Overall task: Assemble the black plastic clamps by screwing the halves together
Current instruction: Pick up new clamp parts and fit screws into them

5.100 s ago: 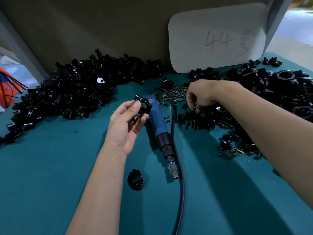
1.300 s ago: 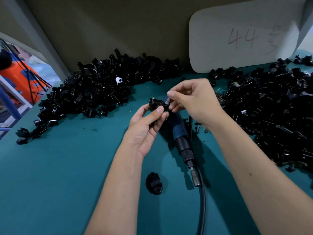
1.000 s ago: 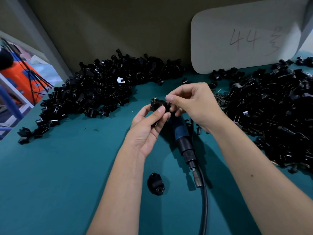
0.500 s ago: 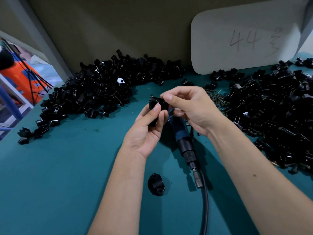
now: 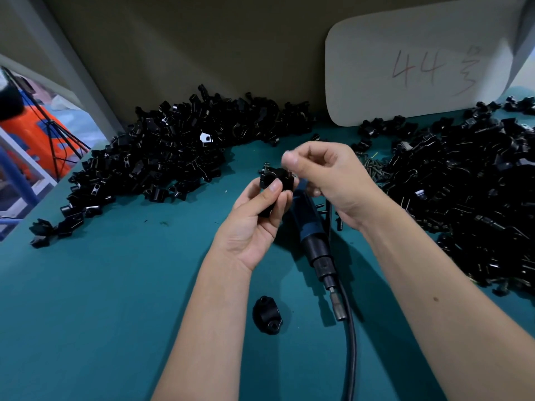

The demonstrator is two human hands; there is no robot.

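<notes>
Blue electric screwdriver (image 5: 308, 224) is lying on teal worktop (image 5: 115, 299), partly hidden behind hands. Black plastic clamp (image 5: 276, 179) is being gripped by left hand (image 5: 254, 224); right hand (image 5: 327, 175) grip narrow, blurred, contents unclear.

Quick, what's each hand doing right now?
Left hand: holding a black clamp.
Right hand: fingertips pinched together above the clamp; what they hold cannot be told.

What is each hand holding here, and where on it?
Left hand grips the black clamp by its sides. Right hand pinches above it; contents cannot be told.
</notes>
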